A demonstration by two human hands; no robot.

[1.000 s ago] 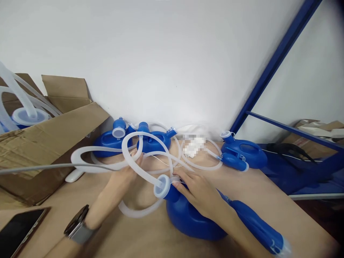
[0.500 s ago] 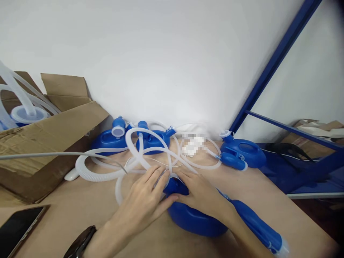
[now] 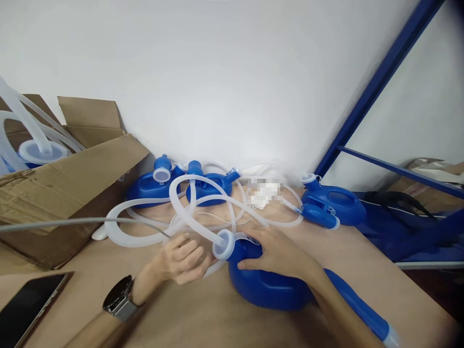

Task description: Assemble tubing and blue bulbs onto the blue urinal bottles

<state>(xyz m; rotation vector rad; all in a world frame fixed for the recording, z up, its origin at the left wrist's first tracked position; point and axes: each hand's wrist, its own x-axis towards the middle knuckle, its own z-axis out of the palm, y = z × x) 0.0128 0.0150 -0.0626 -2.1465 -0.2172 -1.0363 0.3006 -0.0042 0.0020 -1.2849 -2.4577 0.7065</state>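
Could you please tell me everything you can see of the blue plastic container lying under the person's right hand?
The blue plastic container is a smooth, rounded, flattish vessel lying on the brown table nearest the camera. Its neck points left and ends in a white translucent round cap, where a white corrugated tube joins. The right hand rests on its top by the neck; the left hand curls beside the cap. A blue sleeve-like piece lies along its right.
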